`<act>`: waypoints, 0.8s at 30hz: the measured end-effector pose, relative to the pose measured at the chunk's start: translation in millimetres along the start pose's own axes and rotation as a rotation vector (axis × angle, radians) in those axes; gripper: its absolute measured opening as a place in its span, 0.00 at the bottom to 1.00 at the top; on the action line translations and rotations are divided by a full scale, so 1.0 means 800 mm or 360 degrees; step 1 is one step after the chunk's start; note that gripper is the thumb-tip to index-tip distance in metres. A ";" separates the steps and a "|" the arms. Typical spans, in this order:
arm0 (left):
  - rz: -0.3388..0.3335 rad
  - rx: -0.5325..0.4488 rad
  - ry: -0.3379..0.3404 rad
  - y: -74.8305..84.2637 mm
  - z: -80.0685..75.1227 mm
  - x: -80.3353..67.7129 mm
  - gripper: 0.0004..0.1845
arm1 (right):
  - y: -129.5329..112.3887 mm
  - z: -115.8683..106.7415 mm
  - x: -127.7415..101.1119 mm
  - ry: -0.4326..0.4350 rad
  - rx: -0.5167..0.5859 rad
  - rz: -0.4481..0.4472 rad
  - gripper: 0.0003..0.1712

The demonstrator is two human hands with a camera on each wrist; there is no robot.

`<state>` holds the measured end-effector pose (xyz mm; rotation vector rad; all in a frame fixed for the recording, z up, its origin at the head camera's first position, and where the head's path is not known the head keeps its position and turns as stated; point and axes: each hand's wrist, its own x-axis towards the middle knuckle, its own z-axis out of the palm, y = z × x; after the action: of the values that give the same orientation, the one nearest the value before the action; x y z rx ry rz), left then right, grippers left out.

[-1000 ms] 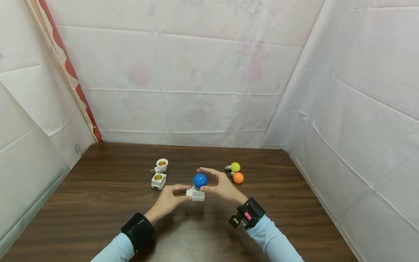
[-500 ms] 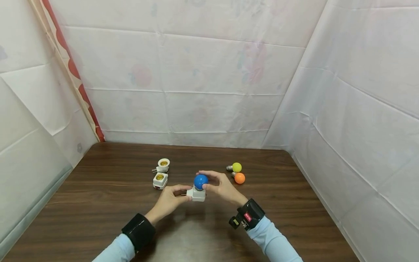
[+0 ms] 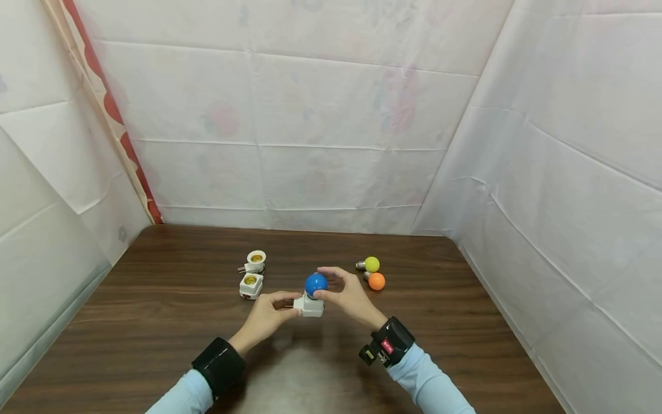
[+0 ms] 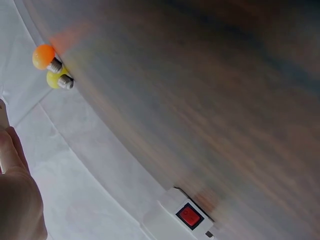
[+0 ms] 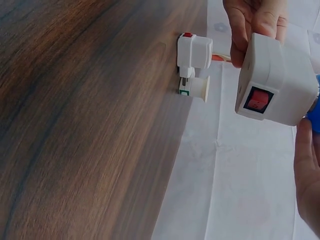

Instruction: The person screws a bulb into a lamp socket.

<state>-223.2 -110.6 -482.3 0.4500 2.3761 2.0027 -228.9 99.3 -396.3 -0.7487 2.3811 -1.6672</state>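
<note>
A blue bulb (image 3: 316, 283) sits in the top of a white plug-in socket (image 3: 310, 307) with a red switch (image 5: 257, 99), held just above the brown table (image 3: 155, 322). My left hand (image 3: 286, 302) pinches the socket's plug end from the left. My right hand (image 3: 327, 283) has its fingers curled round the blue bulb from the right. In the right wrist view the socket (image 5: 277, 80) fills the upper right, and only a blue sliver of the bulb (image 5: 315, 116) shows.
Two more white sockets (image 3: 256, 261) (image 3: 250, 286) stand left of the hands. A yellow bulb (image 3: 371, 264) and an orange bulb (image 3: 376, 281) lie to the right. White sheeting walls the table on three sides.
My right hand's fingers, spread wide over the blue bulb a second ago, have come down round it. The left hand and socket have barely moved.
</note>
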 end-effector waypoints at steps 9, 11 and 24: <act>0.0002 0.0015 -0.0009 0.001 0.001 0.002 0.19 | 0.001 -0.003 0.000 -0.0057 0.0025 -0.0043 0.31; 0.0012 0.0017 -0.0014 0.001 0.000 0.002 0.19 | 0.002 -0.005 0.000 -0.0102 0.0061 -0.0072 0.32; 0.0022 0.0049 -0.0037 -0.001 -0.002 0.002 0.19 | 0.009 -0.011 0.003 -0.0332 0.0173 -0.0218 0.27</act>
<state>-225.3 -111.8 -482.5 0.4888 2.4000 1.9581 -236.4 107.7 -399.5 -1.0315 2.1233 -1.6609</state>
